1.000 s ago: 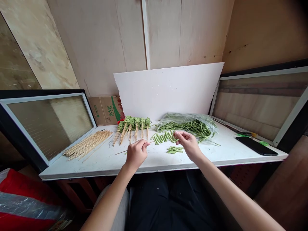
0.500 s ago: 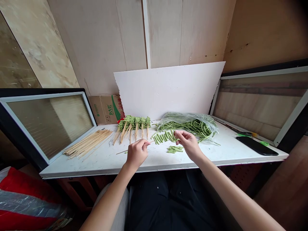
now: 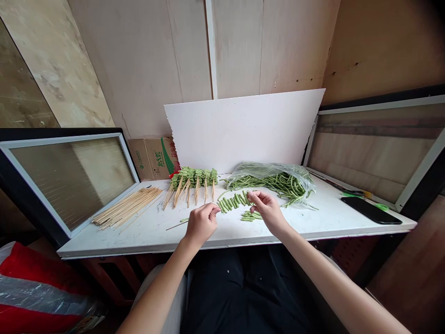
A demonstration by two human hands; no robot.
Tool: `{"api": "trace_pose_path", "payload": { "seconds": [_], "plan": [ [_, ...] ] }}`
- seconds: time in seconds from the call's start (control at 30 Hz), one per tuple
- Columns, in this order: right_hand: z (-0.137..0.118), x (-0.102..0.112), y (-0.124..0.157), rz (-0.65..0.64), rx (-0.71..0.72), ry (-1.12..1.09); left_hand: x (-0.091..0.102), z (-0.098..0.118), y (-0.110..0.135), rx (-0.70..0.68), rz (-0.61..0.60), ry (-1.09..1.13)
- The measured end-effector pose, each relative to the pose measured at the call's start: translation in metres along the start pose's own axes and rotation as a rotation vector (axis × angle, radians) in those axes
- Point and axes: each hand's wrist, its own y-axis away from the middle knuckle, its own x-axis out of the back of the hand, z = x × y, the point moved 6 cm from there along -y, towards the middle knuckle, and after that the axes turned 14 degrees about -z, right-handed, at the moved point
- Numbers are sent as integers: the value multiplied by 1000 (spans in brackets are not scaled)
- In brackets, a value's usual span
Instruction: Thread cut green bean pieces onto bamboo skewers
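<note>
My left hand [image 3: 201, 223] is closed around a bamboo skewer whose lower end sticks out behind the fist. Cut green bean pieces [image 3: 233, 202] sit in a row along that skewer, crosswise to it, close to the left fingertips. At the far end of the row, my right hand [image 3: 268, 211] pinches a bean piece between thumb and fingers. Below the row, partly behind the right fingers, a small pile of cut bean pieces [image 3: 251, 216] lies on the white table [image 3: 222, 237]. One short piece [image 3: 184, 220] rests beside the left hand.
Finished bean skewers [image 3: 194, 178] are stacked at the back left, near loose bamboo skewers [image 3: 127, 208]. Long green beans [image 3: 278, 183] fill a clear plastic bag behind my right hand. A black phone [image 3: 371, 210] lies at the right; a cardboard box [image 3: 153, 157] stands behind.
The hands have come slightly closer together and lower. My left fingers now sit nearer the bean row, hiding the bare stretch of skewer seen before.
</note>
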Motion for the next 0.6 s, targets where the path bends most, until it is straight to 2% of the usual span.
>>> {"api": "trace_pose_path", "payload": {
  "seconds": [0.33,0.5,0.6],
  "plan": [
    [-9,12,-3,-17,35,154,5,-2,-5,-29,-53,45],
    [-14,23,-2,59,48,177,11,-8,-8,25,-67,26],
    [-13,24,-2,61,41,174,12,-14,-7,59,-41,24]
  ]
}}
